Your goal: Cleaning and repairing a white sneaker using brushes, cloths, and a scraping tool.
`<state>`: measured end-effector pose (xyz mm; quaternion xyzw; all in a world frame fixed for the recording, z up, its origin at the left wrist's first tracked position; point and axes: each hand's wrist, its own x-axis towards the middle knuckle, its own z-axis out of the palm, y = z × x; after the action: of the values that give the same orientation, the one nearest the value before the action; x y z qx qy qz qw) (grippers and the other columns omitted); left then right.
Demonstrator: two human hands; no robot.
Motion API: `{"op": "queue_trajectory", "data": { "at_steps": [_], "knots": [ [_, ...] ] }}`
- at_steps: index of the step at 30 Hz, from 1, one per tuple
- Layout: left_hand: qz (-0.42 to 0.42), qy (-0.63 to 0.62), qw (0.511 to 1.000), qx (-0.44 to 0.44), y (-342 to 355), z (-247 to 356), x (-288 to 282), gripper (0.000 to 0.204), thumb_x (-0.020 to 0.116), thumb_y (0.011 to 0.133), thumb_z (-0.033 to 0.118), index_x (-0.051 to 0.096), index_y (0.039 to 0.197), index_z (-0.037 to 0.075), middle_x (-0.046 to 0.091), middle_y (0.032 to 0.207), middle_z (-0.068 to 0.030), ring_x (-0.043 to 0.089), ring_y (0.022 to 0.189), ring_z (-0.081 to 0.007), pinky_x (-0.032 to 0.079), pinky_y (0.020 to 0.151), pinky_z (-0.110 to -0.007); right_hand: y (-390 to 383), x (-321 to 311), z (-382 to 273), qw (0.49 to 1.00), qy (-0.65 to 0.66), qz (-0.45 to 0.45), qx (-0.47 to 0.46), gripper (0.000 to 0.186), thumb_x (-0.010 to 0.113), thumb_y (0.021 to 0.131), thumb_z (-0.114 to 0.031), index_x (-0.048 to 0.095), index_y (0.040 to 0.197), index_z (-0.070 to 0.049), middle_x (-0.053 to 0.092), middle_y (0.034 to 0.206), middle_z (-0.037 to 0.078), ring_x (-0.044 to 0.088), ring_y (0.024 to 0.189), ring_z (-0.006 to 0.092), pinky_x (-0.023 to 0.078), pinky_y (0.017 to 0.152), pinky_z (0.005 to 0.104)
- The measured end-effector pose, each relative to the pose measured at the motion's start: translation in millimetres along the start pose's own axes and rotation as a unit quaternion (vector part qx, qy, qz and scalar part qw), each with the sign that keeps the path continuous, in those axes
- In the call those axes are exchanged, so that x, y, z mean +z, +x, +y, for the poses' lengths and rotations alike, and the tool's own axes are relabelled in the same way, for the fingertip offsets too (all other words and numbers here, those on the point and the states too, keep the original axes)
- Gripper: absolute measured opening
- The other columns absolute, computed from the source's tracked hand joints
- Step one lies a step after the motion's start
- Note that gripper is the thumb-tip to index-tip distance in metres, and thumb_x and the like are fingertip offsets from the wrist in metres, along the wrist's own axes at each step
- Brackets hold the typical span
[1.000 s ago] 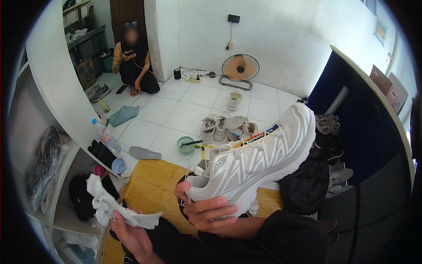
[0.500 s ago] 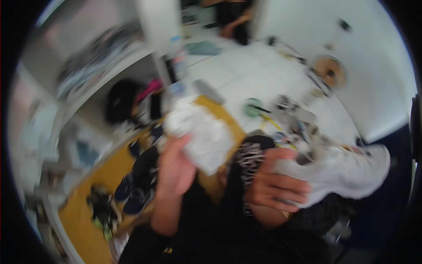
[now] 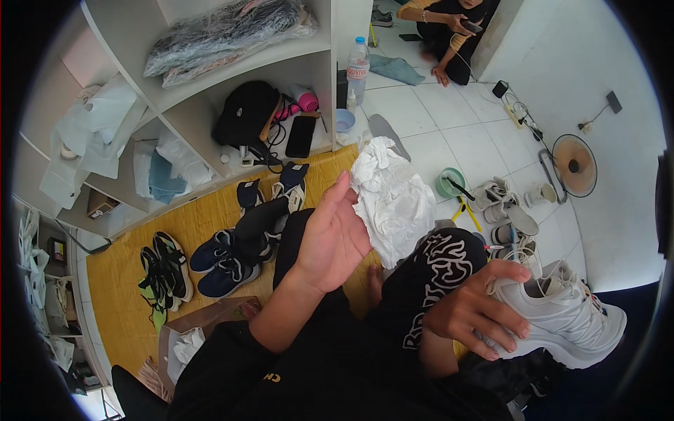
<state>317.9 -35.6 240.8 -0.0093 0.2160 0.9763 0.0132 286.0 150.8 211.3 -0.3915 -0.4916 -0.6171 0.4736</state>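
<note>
A crumpled sheet of white paper (image 3: 394, 200) is held up in front of my legs. My left hand (image 3: 330, 235) grips its left side, thumb showing and the other fingers hidden behind the paper. At the lower right, my right hand (image 3: 483, 312) is closed over the heel of a white sneaker (image 3: 562, 316). Its toe points right and its laces are loose around the collar. The two hands are apart, with my knee in black patterned trousers (image 3: 449, 263) between them.
Several dark shoes (image 3: 225, 263) stand on the yellow mat (image 3: 126, 270) at left, beside a cardboard box (image 3: 168, 347). Grey shelves (image 3: 246, 74) rise behind. White sneakers (image 3: 502, 203), a green bowl (image 3: 449, 184) and a fan (image 3: 573, 165) are at right. Another person (image 3: 453, 35) sits at the back holding a phone.
The view has shifted and become sharper. My left hand and the paper now appear farther right in the picture, and my right hand and the sneaker sit lower. Both hands keep their holds.
</note>
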Motion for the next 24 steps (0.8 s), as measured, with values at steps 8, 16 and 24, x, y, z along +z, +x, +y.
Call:
{"op": "queue_trajectory", "data": {
  "at_steps": [8, 16, 24],
  "knots": [
    [0.094, 0.198, 0.972, 0.084, -10, 8, -59, 0.044, 0.047, 0.104, 0.032, 0.044, 0.138, 0.005, 0.060, 0.120, -0.0131, 0.061, 0.109, -0.0264, 0.047, 0.102, -0.048, -26, 104, -28, 0.866, -0.361, 0.075, -0.337, 0.058, 0.049, 0.102, -0.034, 0.026, 0.151, -0.014, 0.058, 0.135, 0.016, 0.067, 0.105, 0.0350, 0.055, 0.084, 0.0537],
    [0.227, 0.282, 0.930, -0.057, 55, -60, -161, 0.040, 0.061, 0.096, 0.019, 0.055, 0.130, 0.001, 0.063, 0.120, -0.0065, 0.061, 0.109, -0.0175, 0.046, 0.097, -0.031, -100, 260, -7, -0.093, -0.804, 0.257, -0.528, 0.047, 0.064, 0.097, -0.021, 0.041, 0.134, -0.004, 0.058, 0.125, 0.012, 0.062, 0.108, 0.0270, 0.054, 0.092, 0.0398],
    [0.093, 0.567, 0.818, -0.037, 154, -186, -224, 0.026, 0.064, 0.097, 0.021, 0.064, 0.110, -0.001, 0.068, 0.096, -0.0060, 0.061, 0.087, -0.0120, 0.049, 0.078, -0.030, -121, 364, -172, -0.594, -0.744, 0.255, -0.170, 0.043, 0.084, 0.078, -0.015, 0.051, 0.102, -0.001, 0.056, 0.099, 0.010, 0.059, 0.091, 0.0223, 0.049, 0.081, 0.0344]
  ]
}}
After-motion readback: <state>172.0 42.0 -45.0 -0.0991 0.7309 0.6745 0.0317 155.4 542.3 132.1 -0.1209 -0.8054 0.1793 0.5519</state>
